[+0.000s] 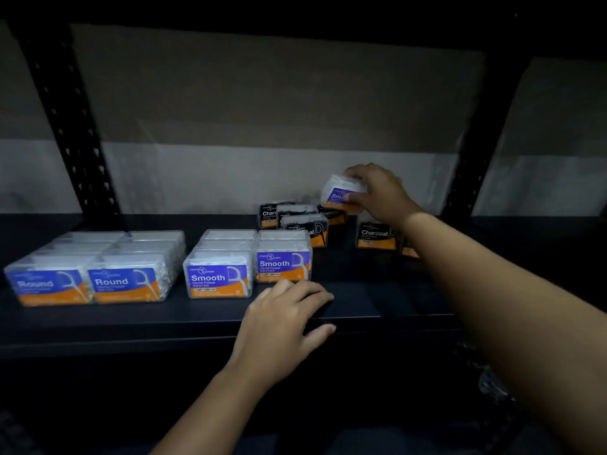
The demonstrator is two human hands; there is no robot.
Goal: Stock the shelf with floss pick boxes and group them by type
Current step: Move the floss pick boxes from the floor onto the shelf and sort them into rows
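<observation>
**R hand lifts a Smooth box over the Charcoal cluster**

Dark shelf, dim light, wall behind.

R hand: reached to back-right of shelf, fingers and thumb curled round a clear Smooth box. Box is off the shelf, tilted, blue label facing cam, only "Smo" readable, rest hidden by the fingers. It sits in the air just above the Charcoal boxes.

L hand: palm down at the front edge of shelf, fingers relaxed and lightly bent on the surface, thumb over the front lip. Holds nothing. Fingertips just in front of the right Smooth row, can't tell if touching.

Stock on shelf, L to R:
- Round boxes: two rows side by side, running front to back, far left, labels fwd.
- Smooth rows: two rows, centre, just beside each other; left row's front box sits nearer the edge than the right's.
- Charcoal boxes: black, loose cluster behind the Smooth rows, not lined up, some overlapping in view. One more Charcoal box stands apart to the right, partly behind R forearm; another orange corner shows beside it, mostly hidden.

Black perforated uprights at back, either side.
</observation>
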